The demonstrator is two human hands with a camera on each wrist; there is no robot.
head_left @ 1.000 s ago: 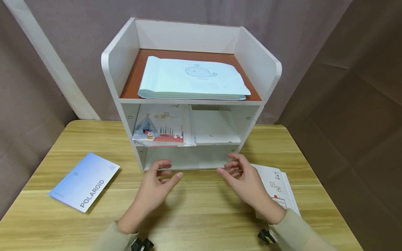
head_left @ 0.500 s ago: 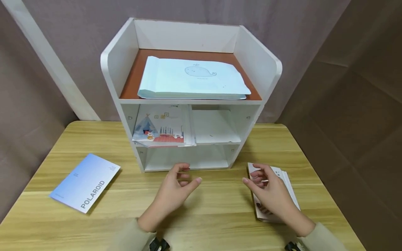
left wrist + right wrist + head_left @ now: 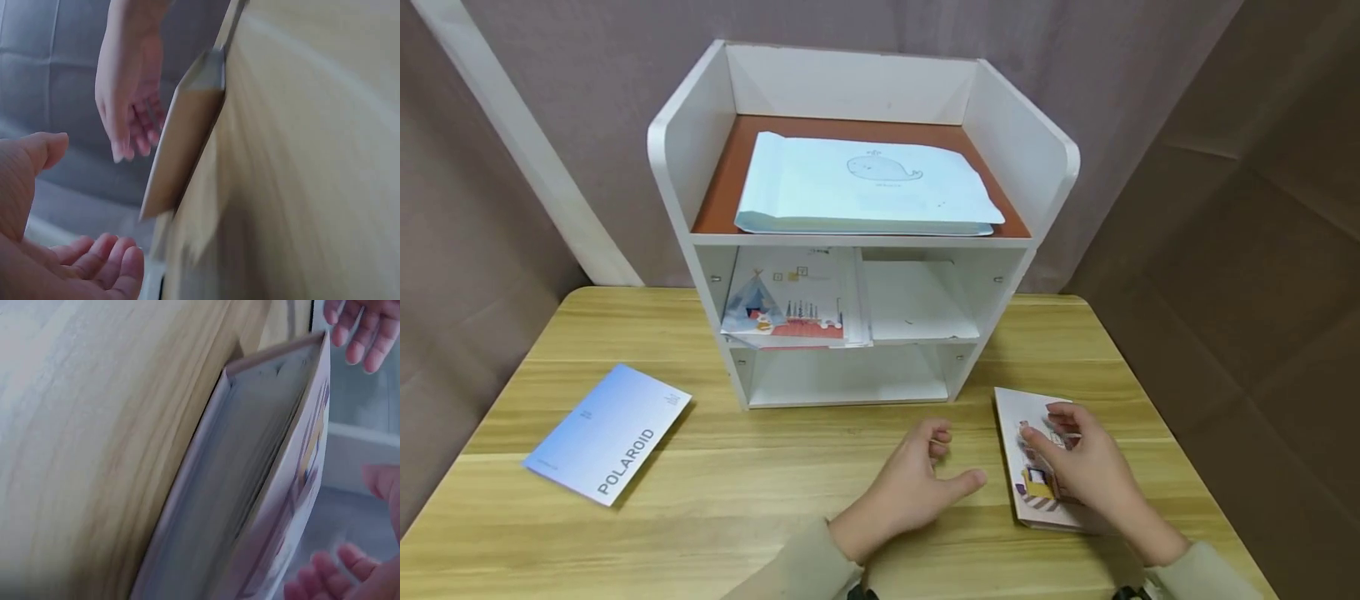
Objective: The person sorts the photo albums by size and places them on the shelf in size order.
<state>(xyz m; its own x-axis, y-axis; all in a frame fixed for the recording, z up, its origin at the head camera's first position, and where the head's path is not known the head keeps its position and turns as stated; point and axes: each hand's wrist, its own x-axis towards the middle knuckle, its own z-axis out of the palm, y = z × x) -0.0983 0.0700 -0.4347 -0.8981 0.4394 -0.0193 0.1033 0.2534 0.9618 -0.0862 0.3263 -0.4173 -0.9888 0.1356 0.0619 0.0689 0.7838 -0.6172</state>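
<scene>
A thick hardcover book [image 3: 1036,483] with a drawn room scene on its pale cover lies on the right part of the table. My right hand [image 3: 1086,458] hovers over that cover, fingers loosely bent and holding nothing. In the right wrist view the page block [image 3: 244,431] shows between two stiff covers. My left hand [image 3: 917,483] is left of the book, thumb spread away from the fingers, nothing in it. The left wrist view has the book's edge [image 3: 187,140] beyond the left hand [image 3: 69,250], with the right hand [image 3: 131,87] beside it.
A white shelf unit [image 3: 857,242] stands at the back. A whale-print album [image 3: 850,187] lies on its top; illustrated booklets [image 3: 790,300] fill the middle shelf's left side. A blue POLAROID booklet [image 3: 606,433] lies on the table's left. Curtains [image 3: 1225,208] hang behind.
Both hands have moved right and toward the person from in front of the shelf. The right hand is now over the book; the left hand has come close to its left side.
</scene>
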